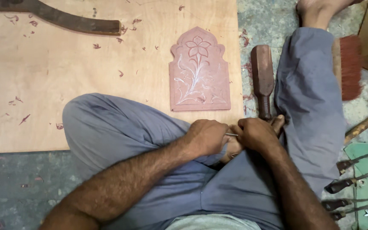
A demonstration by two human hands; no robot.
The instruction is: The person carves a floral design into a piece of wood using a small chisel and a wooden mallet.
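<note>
Down in your lap, your left hand (205, 136) and right hand (256, 134) sit close together over your crossed legs in grey-blue trousers (120, 127), both curled into closed grips around a thin metal tool (231, 134), of which only a short silvery length shows between them; its ends are hidden inside your fists. Just beyond your right hand, a dark wooden mallet (263, 81) lies on the floor with its handle toward you, almost touching your knuckles. To the left of the mallet, on the edge of a plywood board (64, 72), rests a pink stone plaque (199, 71) with an arched, scalloped top and a carved flower and stem, its cuts showing pale; it lies flat, just beyond your left knee and apart from both hands. Reddish chips (24, 119) are scattered over the board. Off to your right, a row of chisels (348, 184) with dark handles lies on a green mat (356, 151), a hammer (365, 123) with a wooden handle beside them, and a red-bristled brush (350, 66) farther out. At the far left of the board lies a dark curved piece of wood (60, 18).
</note>
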